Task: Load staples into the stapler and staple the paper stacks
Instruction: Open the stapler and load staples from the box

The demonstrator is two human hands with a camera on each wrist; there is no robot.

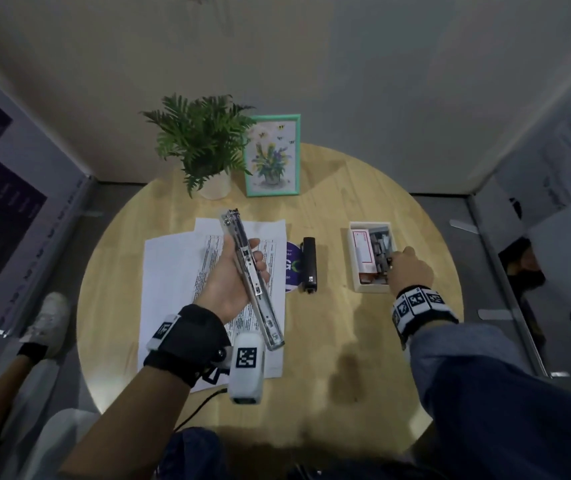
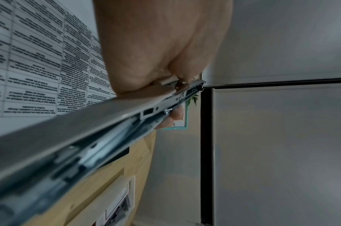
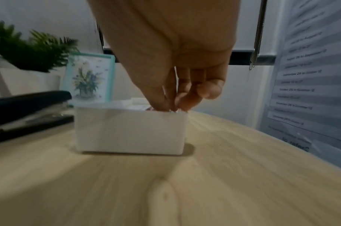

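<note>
A long silver stapler [image 1: 251, 277] is held above the printed paper stacks [image 1: 187, 271] by the left hand [image 1: 232, 282], its grip curled round the metal body. The fingertips [image 3: 165, 105] of the right hand [image 1: 410, 268] are dipped into the white box of staples [image 1: 372, 256] on the desk [image 1: 346, 341]; whether that grip is pinching anything cannot be told.

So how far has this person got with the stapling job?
Early on. Done: the long silver metal stapler is picked up, gripped in the left hand. In hand: the right hand dips its fingertips into the small white box of staples; whether it has pinched any is hidden. Left: loading the staples and stapling the white printed paper stacks on the round wooden table.
</note>
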